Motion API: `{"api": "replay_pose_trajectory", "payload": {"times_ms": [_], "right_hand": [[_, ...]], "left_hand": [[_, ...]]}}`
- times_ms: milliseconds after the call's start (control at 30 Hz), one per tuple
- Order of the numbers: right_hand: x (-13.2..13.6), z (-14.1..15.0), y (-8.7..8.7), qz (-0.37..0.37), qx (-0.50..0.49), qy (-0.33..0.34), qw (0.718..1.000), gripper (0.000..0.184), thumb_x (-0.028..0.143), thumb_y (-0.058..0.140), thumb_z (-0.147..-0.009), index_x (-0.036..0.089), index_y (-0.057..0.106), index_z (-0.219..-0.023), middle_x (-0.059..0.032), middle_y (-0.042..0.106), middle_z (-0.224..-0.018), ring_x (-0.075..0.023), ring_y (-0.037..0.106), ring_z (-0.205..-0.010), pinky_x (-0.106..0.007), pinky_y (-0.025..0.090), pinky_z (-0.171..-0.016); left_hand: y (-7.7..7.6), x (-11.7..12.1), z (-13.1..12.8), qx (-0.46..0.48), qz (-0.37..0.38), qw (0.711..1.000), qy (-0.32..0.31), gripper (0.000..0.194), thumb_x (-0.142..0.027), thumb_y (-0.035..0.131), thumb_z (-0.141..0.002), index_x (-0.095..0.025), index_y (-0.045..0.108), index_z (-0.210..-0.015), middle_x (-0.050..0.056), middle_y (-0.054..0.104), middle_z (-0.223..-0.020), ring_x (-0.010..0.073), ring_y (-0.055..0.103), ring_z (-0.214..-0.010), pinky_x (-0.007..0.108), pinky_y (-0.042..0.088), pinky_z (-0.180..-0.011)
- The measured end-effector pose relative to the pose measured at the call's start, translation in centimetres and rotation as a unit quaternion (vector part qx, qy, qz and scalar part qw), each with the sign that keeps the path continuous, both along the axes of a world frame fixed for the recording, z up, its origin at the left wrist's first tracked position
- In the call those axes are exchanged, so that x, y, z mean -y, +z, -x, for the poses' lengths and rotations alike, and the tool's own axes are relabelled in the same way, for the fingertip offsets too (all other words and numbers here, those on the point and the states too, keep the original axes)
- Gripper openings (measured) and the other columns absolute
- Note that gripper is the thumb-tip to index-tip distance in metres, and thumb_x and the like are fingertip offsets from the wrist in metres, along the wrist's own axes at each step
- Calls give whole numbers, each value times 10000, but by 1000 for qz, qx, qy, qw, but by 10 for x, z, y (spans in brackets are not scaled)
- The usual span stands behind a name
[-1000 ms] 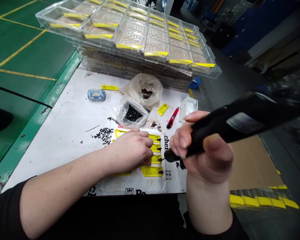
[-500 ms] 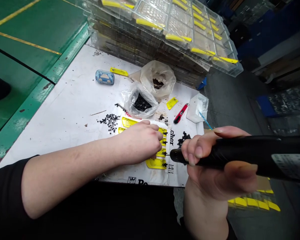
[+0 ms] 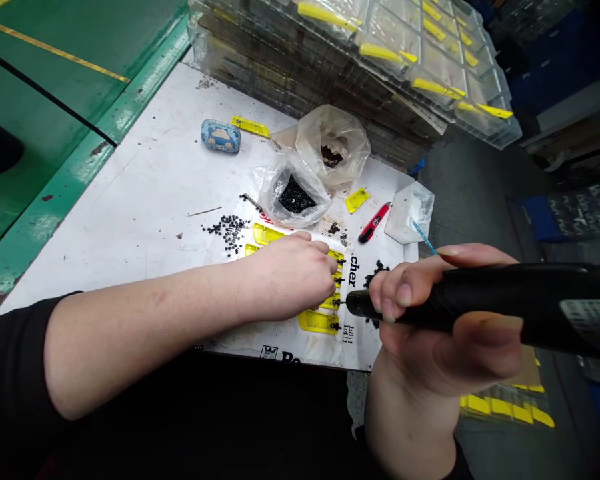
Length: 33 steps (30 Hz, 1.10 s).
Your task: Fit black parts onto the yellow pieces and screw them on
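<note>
at the near right, the person's right hand (image 3: 420,347) has its grip wrapped round a black handheld tool (image 3: 535,300), the thin tip pointing left at the dark fittings on the yellow pieces (image 3: 319,323). those pieces lie in a row on the worktop (image 3: 130,207), partly under the left hand (image 3: 297,277), whose fingers are curled down; whether its grip pinches one can't be told. beyond are scattered black bits (image 3: 227,233), a red cutter (image 3: 374,223) and two open plastic bags (image 3: 359,160). farther back, a stack of clear trays (image 3: 305,70) holds more yellow parts (image 3: 330,16).
</note>
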State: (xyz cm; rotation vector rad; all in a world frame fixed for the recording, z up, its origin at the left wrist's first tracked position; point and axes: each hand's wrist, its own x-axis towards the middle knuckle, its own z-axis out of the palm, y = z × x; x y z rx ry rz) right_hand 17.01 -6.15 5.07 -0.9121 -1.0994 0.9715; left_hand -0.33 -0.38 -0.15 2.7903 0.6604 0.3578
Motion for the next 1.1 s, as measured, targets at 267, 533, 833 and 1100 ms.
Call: {"api": "replay_pose_trajectory", "payload": {"times_ms": [267, 533, 833, 1100], "right_hand": [[0, 1, -3, 14, 11, 7, 1000, 419, 523, 991, -739, 276, 819, -1029, 28, 682, -646, -154, 539, -464, -345, 462, -484], [-3, -12, -19, -88, 16, 66, 994, 408, 485, 939, -822, 236, 814, -1120, 40, 679, -664, -131, 525, -430, -298, 439, -405], [2, -35, -30, -135, 51, 105, 984, 384, 524, 883, -911, 248, 783, -1159, 67, 626, -663, -106, 491, -387, -284, 451, -360], [13, -45, -33, -103, 74, 71, 989, 452, 616, 882, -883, 257, 741, -1118, 56, 629, -682, -114, 506, -424, -287, 468, -410]], "left_hand": [[4, 2, -1, -19, -1, 1000, 6, 229, -192, 849, -923, -198, 767, -710, 61, 759, -848, 253, 654, -903, 418, 322, -727], [9, 12, -4, -42, 15, 995, 84, 180, -220, 815, -939, -210, 779, -762, 45, 754, -819, 277, 718, -854, 427, 340, -723], [13, 20, -10, -29, 25, 989, 140, 280, -181, 819, -932, -201, 716, -672, 39, 698, -698, 275, 713, -786, 430, 318, -679], [17, 16, -9, -56, 50, 988, 136, 266, -189, 817, -950, -197, 736, -697, 40, 716, -724, 264, 708, -785, 423, 315, -677]]}}
